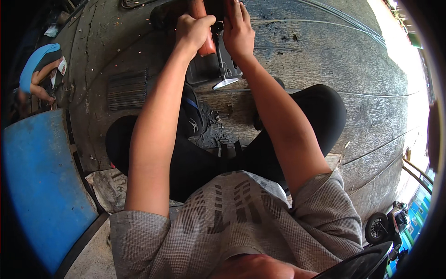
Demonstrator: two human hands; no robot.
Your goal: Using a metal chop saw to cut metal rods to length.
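At the top of the view my left hand (194, 31) is wrapped round a thick orange handle (208, 47), its thumb lying across it. Beside it, my right hand (239, 35) has its fingers closed against a dark reddish part (227, 8) cut off by the upper edge; what that part is cannot be made out. Below and between both hands is a black machine base (199, 69). A metal screw rod with a silver crank handle (225, 83) sticks out of it toward me. Small orange sparks fly to the left of my left hand.
Dark rods (127, 90) lie side by side on the worn wooden floor (297, 60). Long thin bars (344, 16) stretch across the upper right. A blue panel (42, 186) stands at left, near another person (42, 69) bending down. A motorcycle (388, 225) is at lower right.
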